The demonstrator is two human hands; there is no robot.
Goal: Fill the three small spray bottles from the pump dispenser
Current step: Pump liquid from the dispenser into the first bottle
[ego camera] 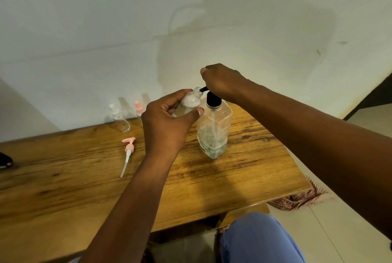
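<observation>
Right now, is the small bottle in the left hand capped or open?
Open: the small bottle has a bare neck, tilted to the black pump spout; a pink pump cap lies on the table.
</observation>
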